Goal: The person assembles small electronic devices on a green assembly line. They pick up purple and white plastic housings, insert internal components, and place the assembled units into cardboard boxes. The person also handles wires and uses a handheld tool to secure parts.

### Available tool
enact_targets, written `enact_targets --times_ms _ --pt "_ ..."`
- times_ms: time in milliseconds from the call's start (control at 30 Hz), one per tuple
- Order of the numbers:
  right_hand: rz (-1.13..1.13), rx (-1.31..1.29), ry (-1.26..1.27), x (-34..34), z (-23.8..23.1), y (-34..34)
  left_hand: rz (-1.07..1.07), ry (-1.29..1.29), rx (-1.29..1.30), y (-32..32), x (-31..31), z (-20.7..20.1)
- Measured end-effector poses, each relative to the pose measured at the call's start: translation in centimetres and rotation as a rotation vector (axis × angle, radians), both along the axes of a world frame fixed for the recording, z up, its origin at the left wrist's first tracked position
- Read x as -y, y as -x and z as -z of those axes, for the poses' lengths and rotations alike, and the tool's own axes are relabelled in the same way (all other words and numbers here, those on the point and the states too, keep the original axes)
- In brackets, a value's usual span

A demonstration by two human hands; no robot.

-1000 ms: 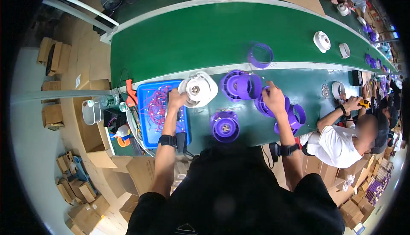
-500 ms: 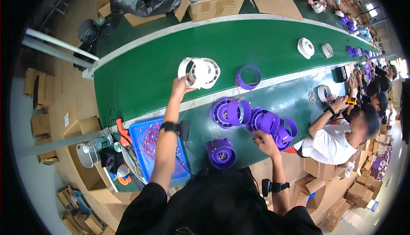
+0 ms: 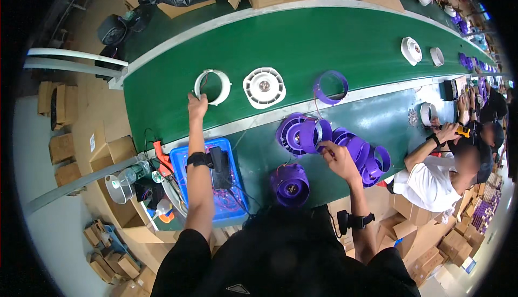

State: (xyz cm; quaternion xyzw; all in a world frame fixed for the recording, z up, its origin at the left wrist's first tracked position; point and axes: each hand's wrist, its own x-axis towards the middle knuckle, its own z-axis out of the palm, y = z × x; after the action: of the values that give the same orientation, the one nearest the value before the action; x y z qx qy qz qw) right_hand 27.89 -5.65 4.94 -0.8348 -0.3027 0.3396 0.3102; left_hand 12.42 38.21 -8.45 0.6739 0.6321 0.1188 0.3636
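My left hand (image 3: 197,104) has its fingers closed on the near left rim of a white ring (image 3: 227,87) over the green conveyor belt. To the right of that ring a white motor housing (image 3: 264,101) with a slotted rim lies on the belt. My right hand (image 3: 341,162) is closed in a pinch at the right edge of a purple ring (image 3: 307,136). That ring leans on a purple motor housing (image 3: 285,135) on the bench. More purple rings and housings (image 3: 359,151) stand beside my right hand. Nearer to me is another purple housing (image 3: 290,173).
Another purple ring (image 3: 318,90) rests at the belt's near edge. A blue tray (image 3: 235,159) of wires stands below my left forearm, beside an orange-red tool (image 3: 162,155). A co-worker in a white shirt (image 3: 431,184) works at the right with a yellow tool (image 3: 463,131).
The white ring has moved left in my left hand, away from the white housing that it overlapped. My right hand has moved up and left among the purple parts to the purple ring.
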Motion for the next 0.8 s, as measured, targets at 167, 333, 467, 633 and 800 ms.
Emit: enact_targets --times_ms 167,333,467,633,800 --pt "0.141 0.021 0.033 1.6 -0.3 0.8 0.582 -0.554 0.006 -4.1 8.7 -4.5" --pt "0.156 0.014 0.019 4.1 2.8 2.4 0.594 -0.368 -0.258 -8.6 12.5 -2.9" --pt "0.169 0.053 -0.011 3.7 2.3 1.6 0.584 -0.444 -0.304 -10.1 13.2 -2.3" --pt "0.31 0.263 -0.02 1.0 2.3 -4.8 0.91 -0.057 0.001 -11.3 15.1 -5.9" --pt "0.244 0.494 -0.022 -2.6 4.5 -11.3 1.017 -0.289 0.244 -13.4 17.7 -5.0"
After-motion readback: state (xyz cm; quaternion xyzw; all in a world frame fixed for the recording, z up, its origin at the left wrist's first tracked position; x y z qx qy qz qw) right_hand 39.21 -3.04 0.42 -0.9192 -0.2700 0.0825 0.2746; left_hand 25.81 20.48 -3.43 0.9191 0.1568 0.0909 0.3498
